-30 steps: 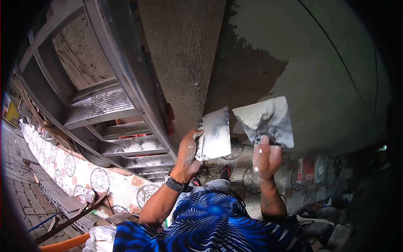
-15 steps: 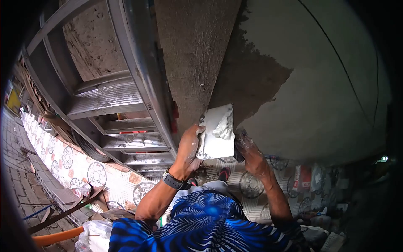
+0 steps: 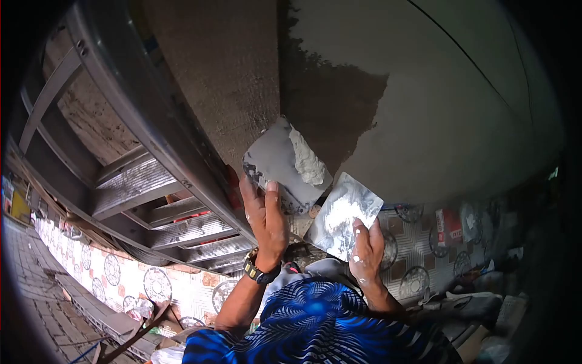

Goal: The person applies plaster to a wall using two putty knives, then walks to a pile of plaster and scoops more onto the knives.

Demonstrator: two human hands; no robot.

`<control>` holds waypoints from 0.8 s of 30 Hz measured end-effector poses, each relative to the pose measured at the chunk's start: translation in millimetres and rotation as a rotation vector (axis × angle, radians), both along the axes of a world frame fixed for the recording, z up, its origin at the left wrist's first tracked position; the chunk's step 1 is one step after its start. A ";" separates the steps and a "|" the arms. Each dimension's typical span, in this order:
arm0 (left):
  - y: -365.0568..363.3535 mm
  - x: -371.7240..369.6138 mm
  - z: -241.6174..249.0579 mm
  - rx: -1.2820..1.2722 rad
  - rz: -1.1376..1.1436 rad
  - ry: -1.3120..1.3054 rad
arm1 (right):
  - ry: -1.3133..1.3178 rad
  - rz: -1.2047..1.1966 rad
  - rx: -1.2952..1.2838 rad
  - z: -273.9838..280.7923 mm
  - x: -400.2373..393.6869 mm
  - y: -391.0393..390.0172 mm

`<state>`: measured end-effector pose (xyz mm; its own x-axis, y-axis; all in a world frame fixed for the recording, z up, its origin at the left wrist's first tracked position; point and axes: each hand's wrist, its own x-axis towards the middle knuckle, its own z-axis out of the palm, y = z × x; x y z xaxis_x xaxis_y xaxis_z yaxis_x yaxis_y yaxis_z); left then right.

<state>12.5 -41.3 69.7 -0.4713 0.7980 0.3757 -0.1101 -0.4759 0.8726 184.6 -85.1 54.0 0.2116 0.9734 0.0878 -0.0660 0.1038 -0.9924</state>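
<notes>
My left hand [image 3: 267, 221] grips a flat plate [image 3: 270, 155] by its near edge, thumb on top. A thick ridge of white putty [image 3: 308, 159] lies along the plate's right side. In my right hand [image 3: 367, 249] is a wide flat scraper [image 3: 333, 221], its shiny face smeared with white and turned up, held just right of the plate. Beyond both tools stands the wall, with a smooth pale coated area [image 3: 448, 121] on the right and a darker bare patch [image 3: 333, 103] with a ragged edge beside it.
An aluminium ladder [image 3: 130, 185] stands close on my left, against a rough concrete column [image 3: 224, 67]. A dark cable [image 3: 464, 59] runs down the wall. On the patterned tile floor [image 3: 415, 282], a red and white bag [image 3: 448, 224] and loose clutter lie to the right.
The plate has tilted and shifted left. My right hand has turned the scraper from edge-on to face up and lowered it beside the plate. The view has swung right.
</notes>
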 end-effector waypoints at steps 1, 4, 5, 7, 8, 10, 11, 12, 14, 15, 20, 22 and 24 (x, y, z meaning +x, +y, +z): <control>-0.8 5.2 -1.2 0.050 -0.003 -0.026 | 0.026 0.013 -0.014 -3.9 1.9 0.5; -4.2 12.2 -12.9 0.178 0.003 0.029 | 0.128 -0.001 -0.043 -24.6 5.4 0.3; -6.0 12.4 -18.0 0.225 -0.003 0.056 | 0.130 0.005 -0.041 -32.7 6.8 0.4; -9.5 11.1 -36.8 0.271 -0.015 0.139 | 0.466 -0.009 -0.207 -18.7 -0.5 5.4; -11.7 13.2 -42.9 0.303 0.011 0.188 | 0.535 0.026 -0.161 -30.1 0.6 7.2; -9.7 8.1 -44.8 0.419 0.022 0.352 | 0.538 0.076 -0.149 -21.9 -5.1 11.5; -9.8 8.5 -43.1 0.441 -0.022 0.368 | 0.470 0.088 -0.180 -13.2 -8.1 14.4; -10.3 9.6 -37.3 0.463 -0.064 0.385 | 0.559 0.085 -0.185 -8.9 -10.7 18.5; -10.2 7.0 -37.3 0.471 -0.092 0.415 | 0.508 0.123 -0.152 -19.6 -6.6 28.4; -10.2 5.7 -37.3 0.475 -0.107 0.430 | 0.495 0.123 -0.135 -16.7 -8.6 31.0; -13.1 -4.7 -34.8 0.422 -0.101 0.550 | 0.299 0.037 0.023 -9.7 -22.9 36.1; -20.1 -10.1 -50.2 0.295 -0.130 0.515 | 0.252 0.031 0.037 3.4 -26.7 36.2; -21.0 -13.6 -53.9 0.209 -0.152 0.517 | 0.335 0.065 -0.040 25.1 -27.8 33.8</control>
